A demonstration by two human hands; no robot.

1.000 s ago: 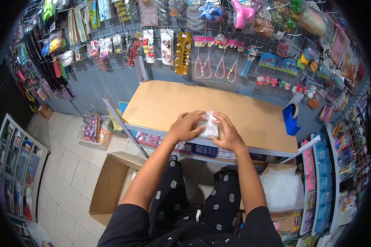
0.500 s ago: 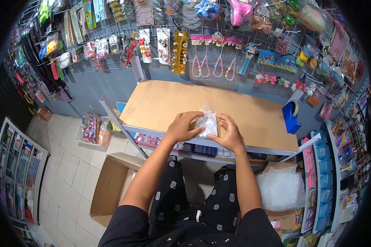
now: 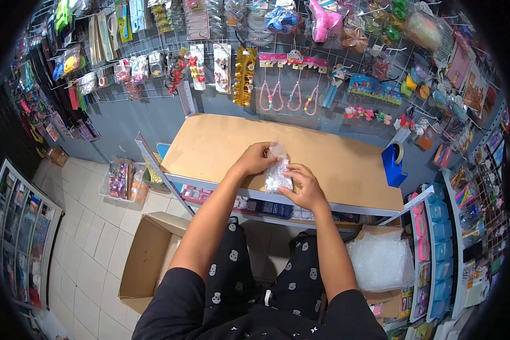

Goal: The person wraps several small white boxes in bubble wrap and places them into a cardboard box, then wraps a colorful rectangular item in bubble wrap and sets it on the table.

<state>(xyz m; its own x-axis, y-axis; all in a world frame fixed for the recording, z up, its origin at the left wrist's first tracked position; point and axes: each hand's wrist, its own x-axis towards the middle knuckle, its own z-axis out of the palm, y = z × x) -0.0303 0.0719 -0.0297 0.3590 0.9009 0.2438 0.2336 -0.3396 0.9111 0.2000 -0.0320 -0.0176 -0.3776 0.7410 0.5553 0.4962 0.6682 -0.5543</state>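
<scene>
A small bubble-wrapped package (image 3: 276, 177) is held between my two hands above the front edge of the wooden tabletop (image 3: 221, 136). Its upper end of loose clear wrap pokes up past my fingers. My left hand (image 3: 255, 159) pinches the upper left side of the wrap with curled fingers. On the lower right side, my right hand (image 3: 304, 188) grips the package, thumb low and fingers across its face. What lies inside the wrap cannot be made out.
A blue tape dispenser (image 3: 394, 165) stands at the tabletop's right end. Stacked bubble wrap sheets (image 3: 381, 259) lie at lower right, and an open cardboard box (image 3: 147, 258) sits on the floor at left. Accessories hang on the wire grid behind; a plastic bin (image 3: 123, 182) stands left.
My left hand has moved up toward the top of the package. The right hand's fingers have come in over its face, and the package leans slightly differently. The view has shifted a little.
</scene>
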